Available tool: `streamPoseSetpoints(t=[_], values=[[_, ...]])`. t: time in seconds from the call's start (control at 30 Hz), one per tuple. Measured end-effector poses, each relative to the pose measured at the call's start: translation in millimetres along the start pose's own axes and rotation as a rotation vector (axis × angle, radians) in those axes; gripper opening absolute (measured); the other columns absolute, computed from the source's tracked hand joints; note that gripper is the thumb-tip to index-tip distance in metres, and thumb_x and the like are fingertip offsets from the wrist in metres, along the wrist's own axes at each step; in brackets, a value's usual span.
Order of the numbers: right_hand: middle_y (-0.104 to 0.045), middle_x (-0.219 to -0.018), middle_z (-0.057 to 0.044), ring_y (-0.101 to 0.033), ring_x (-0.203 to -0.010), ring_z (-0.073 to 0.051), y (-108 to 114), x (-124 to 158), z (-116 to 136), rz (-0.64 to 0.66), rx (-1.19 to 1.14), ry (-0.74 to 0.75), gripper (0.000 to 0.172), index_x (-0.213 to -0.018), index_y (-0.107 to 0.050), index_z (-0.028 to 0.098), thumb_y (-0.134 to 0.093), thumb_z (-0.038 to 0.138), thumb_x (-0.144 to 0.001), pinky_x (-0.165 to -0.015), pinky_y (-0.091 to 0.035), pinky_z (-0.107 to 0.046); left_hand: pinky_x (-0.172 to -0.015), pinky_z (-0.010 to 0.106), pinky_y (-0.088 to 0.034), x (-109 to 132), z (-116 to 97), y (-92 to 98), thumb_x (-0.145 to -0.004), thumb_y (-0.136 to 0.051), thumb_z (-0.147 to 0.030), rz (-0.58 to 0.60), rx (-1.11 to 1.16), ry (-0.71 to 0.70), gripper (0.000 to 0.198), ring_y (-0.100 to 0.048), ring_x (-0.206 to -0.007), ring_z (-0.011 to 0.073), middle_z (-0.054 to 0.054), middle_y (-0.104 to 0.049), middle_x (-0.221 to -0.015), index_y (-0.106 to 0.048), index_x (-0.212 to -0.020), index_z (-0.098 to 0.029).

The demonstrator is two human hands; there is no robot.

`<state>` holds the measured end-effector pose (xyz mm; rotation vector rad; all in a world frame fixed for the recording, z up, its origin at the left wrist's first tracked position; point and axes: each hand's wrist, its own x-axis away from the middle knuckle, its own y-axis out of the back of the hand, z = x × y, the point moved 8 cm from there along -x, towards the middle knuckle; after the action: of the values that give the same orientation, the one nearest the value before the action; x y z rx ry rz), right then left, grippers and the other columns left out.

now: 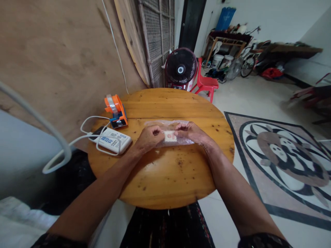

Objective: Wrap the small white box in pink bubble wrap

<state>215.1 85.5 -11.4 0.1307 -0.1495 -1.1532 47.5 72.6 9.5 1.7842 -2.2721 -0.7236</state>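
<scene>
A small white packet with red print lies over the middle of the round wooden table, against a crinkly sheet or bag of clear plastic. Its left edge meets the curled fingers of my left hand, thumb and forefinger pinched together there. From the other side my right hand has its fingers bent and its thumb pressed at the packet's right edge. Whether the packet is inside the plastic or on top of it I cannot tell. Fingertips of both hands are partly hidden.
An orange and blue tape dispenser stands at the left of the wooden table. Near it lies a white printed box-shaped device with a white cable looped over it. Beyond the table are a fan and a red chair.
</scene>
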Motion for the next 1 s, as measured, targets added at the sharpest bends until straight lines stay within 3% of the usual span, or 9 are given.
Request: streamPoseSetpoints(t=[0.2,0.4,0.67,0.83,1.0], values=[[-0.058,-0.064,0.003,-0.047,-0.054,-0.008,-4,1,6,-0.031,-0.027,0.009,0.035,-0.075,-0.066,0.016,-0.082,0.043,-0.061,-0.052,-0.036,-0.023,-0.05,0.023,-0.03,0,2,-1.1,-0.066,-0.056,-0.036,0.034,0.04,0.033,0.019,-0.04,-0.055,0.0109,-0.003,-0.047,-0.059,-0.051,-0.062,-0.018],[-0.057,-0.058,0.003,-0.045,-0.05,-0.008,-2,1,5,-0.083,-0.018,0.01,0.036,-0.069,-0.065,0.015,-0.081,0.046,-0.06,-0.048,-0.033,-0.022,-0.053,0.024,-0.031,1,5,-1.9,-0.066,-0.056,-0.033,0.053,0.035,0.043,0.016,-0.039,-0.054,0.0109,-0.004,-0.044,-0.058,-0.05,-0.062,-0.018],[-0.053,-0.055,0.004,-0.042,-0.048,-0.007,-2,-1,1,-0.051,0.011,-0.002,0.036,-0.069,-0.06,0.015,-0.077,0.047,-0.065,-0.047,-0.03,-0.022,-0.052,0.023,-0.031,-2,9,-2.0,-0.067,-0.055,-0.03,0.051,-0.003,0.034,0.014,-0.037,-0.055,0.0101,-0.005,-0.045,-0.058,-0.051,-0.062,-0.018],[-0.058,-0.066,0.003,-0.047,-0.054,-0.008,-5,0,3,-0.02,-0.03,0.027,0.031,-0.08,-0.064,0.017,-0.077,0.042,-0.068,-0.051,-0.035,-0.022,-0.051,0.023,-0.029,-1,7,-1.4,-0.069,-0.055,-0.031,0.054,-0.01,0.019,0.016,-0.037,-0.054,0.01,-0.005,-0.045,-0.058,-0.051,-0.062,-0.018],[-0.067,-0.091,-0.002,-0.059,-0.076,-0.013,-11,5,15,0.024,0.034,0.066,0.029,-0.095,-0.07,0.019,-0.068,0.042,-0.079,-0.068,-0.045,-0.026,-0.051,0.023,-0.029,-1,6,-2.2,-0.068,-0.056,-0.032,0.066,0.018,0.023,0.016,-0.038,-0.054,0.0103,-0.004,-0.045,-0.058,-0.05,-0.062,-0.018]])
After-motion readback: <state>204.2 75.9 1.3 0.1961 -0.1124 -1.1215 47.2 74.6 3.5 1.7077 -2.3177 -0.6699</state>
